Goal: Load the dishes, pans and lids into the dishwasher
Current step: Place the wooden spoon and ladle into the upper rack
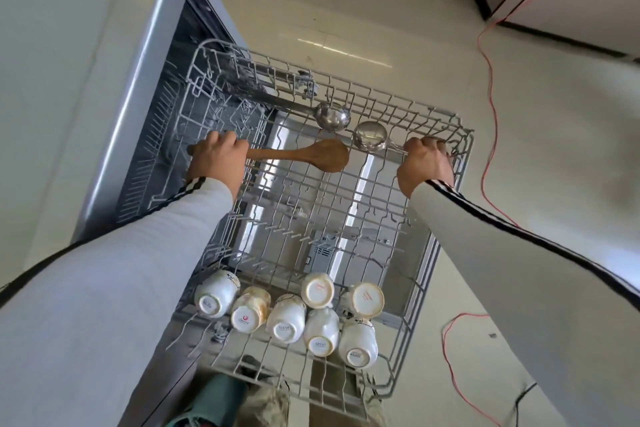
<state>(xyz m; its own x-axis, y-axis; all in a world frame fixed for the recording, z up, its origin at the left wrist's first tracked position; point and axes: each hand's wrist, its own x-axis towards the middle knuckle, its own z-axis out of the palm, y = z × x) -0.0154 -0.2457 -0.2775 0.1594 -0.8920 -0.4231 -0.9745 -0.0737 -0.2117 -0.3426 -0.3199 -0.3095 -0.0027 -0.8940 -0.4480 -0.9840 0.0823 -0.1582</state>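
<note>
The grey wire rack (433, 263) stood pulled out of the dishwasher (173, 97), with seven stained white mugs (287, 319) upside down along its near edge. The left hand (214, 159) was curled round a brown wooden spatula (322, 154), and the right hand (426, 163) round a steel ladle (369, 135). Both utensils lay crosswise over the rack's far part, the spatula's blade pointing right and the ladle's bowl pointing left.

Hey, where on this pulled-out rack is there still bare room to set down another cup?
The widest bare stretch is the middle of the rack, between the wooden spoon and the upturned cups. A narrower strip runs between the cups and the rack's right wall. Crowded: the far end, with two ladles, the left hand and the right hand.
</note>
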